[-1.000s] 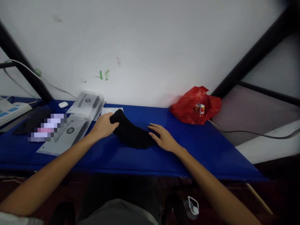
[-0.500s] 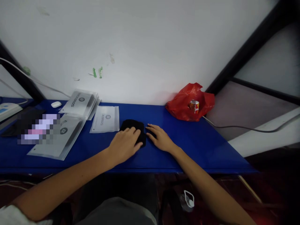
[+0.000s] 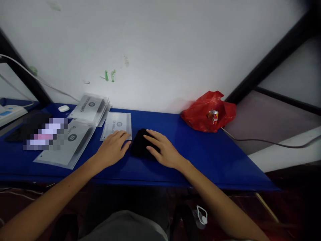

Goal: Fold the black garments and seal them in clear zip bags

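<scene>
Meanwhile, both flat hands — left hand [image 3: 112, 149], right hand [image 3: 163, 150] — gripping nothing, flanking folded black cloth [image 3: 140, 145]; packet [image 3: 117, 124] just behind.

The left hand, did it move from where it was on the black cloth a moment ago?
Yes. The left hand slid off the black cloth toward the left, and its fingertips now rest by the small white packet on the blue table.

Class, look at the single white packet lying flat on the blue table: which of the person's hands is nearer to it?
Left. The left hand rests with its fingertips at the white packet's near edge. The right hand lies farther right, on the folded black cloth.
</scene>
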`<state>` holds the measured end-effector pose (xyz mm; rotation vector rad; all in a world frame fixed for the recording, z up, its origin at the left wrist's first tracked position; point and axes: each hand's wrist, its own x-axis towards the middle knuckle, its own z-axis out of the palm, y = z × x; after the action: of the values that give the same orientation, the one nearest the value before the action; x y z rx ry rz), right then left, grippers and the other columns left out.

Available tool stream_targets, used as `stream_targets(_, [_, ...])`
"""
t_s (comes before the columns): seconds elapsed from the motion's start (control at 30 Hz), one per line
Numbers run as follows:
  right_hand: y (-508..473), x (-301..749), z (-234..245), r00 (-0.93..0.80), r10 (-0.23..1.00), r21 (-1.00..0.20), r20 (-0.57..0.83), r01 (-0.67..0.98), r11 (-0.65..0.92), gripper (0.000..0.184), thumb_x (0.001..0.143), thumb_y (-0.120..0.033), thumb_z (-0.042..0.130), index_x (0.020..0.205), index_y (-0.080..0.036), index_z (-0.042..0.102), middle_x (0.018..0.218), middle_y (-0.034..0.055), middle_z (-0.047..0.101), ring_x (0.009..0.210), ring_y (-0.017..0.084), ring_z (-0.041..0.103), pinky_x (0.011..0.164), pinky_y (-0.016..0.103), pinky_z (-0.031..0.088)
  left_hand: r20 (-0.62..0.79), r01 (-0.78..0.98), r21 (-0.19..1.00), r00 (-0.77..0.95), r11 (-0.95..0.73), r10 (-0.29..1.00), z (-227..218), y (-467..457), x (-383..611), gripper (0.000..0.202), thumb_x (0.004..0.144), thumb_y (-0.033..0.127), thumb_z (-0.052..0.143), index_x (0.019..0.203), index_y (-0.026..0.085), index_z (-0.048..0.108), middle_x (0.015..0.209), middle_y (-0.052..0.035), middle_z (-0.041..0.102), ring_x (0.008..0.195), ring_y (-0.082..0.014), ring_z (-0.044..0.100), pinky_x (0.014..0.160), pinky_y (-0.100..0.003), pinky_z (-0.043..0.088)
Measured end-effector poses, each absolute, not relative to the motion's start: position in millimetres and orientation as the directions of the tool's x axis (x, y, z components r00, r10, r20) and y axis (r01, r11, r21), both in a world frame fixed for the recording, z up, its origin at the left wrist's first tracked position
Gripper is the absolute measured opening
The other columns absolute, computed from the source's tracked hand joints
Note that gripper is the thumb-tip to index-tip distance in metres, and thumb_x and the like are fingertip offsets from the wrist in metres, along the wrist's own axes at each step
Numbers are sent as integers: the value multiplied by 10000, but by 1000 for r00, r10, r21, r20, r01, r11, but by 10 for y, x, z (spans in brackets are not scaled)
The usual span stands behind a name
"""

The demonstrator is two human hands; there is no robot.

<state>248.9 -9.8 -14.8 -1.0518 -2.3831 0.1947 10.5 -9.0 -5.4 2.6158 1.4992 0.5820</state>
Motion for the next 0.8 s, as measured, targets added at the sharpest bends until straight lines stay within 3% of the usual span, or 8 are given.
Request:
stream_targets(0.2, [-28,2240,-225,-665,696,-243,271,652,718,471,934,-414,431,1365,-226,464,1493,105,347,1406,271,251,1125,538,261,171,880,152,425,-450,889,-197,62,-60,351,927,296,390,1194,136,553,1179,-152,574,1105,-298,509,922,-437,412])
stream_targets(0.43, [174,2477,-375,-473,843,-207,258,825,526,466,933,-398,418,1347,-197,490,1479,125,371,1396,294,270,1101,548,297,72,945,91,307,-313,949,-121,134,52,355,923,384,390,995,139,637,1026,-163,623,986,-315,572,796,-429,470])
stream_targets(0.7, [215,2569,-514,-391,883,-207,258,871,446,517,946,-435,352,1417,-226,384,1515,102,309,1415,273,225,1107,553,260,57,945,46,321,-324,945,-118,214,328,349,940,330,376,1076,99,598,1093,-172,601,1067,-324,543,829,-428,470])
stream_targets(0.8, [198,2552,-488,-397,884,-197,246,873,446,524,943,-425,365,1418,-206,384,1516,113,302,1417,277,217,1106,542,272,41,938,10,345,-345,938,-126,218,290,293,915,239,394,1066,106,607,1096,-162,603,1063,-311,549,822,-409,473])
